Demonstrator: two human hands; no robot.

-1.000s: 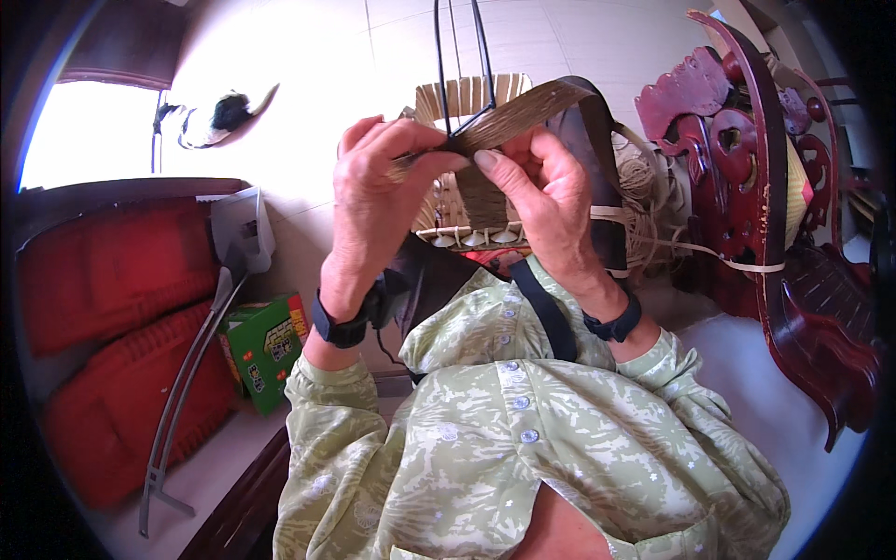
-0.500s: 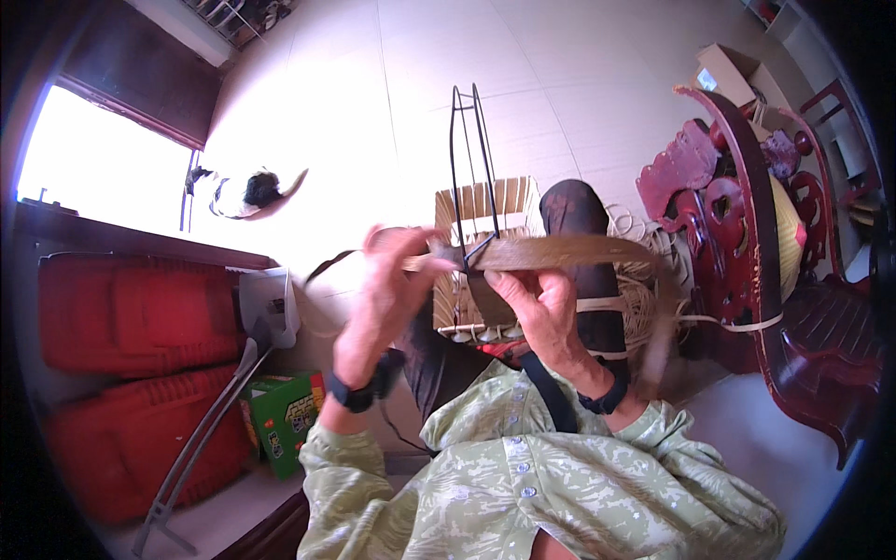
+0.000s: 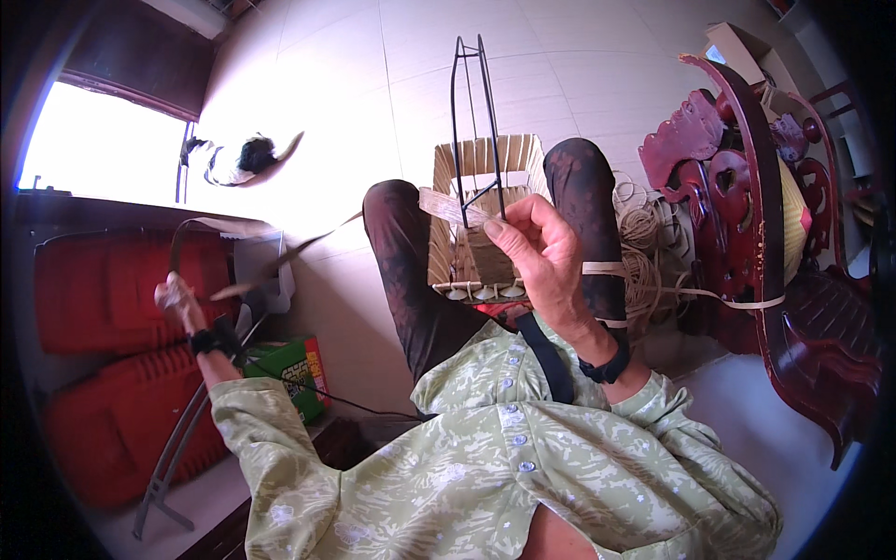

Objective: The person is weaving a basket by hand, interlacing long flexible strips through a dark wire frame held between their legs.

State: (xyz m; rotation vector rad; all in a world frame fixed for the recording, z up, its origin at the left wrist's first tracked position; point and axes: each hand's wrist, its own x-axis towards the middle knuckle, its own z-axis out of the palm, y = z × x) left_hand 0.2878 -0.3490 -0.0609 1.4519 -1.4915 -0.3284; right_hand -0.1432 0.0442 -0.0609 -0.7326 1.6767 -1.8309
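Brown fibre strip [image 3: 289,255] runs from near the left hand [image 3: 175,297], extended well out to the left; blur hides whether its fingers are clamped. Right thumb and fingertips of the right hand [image 3: 541,245] pinch a paler strip [image 3: 448,203] against the black wire frame [image 3: 455,112], apparently preventing slip. Knees [image 3: 583,201] flank the slatted basket [image 3: 536,154], presumably steadying it.

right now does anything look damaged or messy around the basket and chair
The dark red chair has pale, chipped-looking patches along its curved frame, as if the finish were worn. Beside it, the pale cord lies in a loose, untidy heap. No clear damage shows on the basket.
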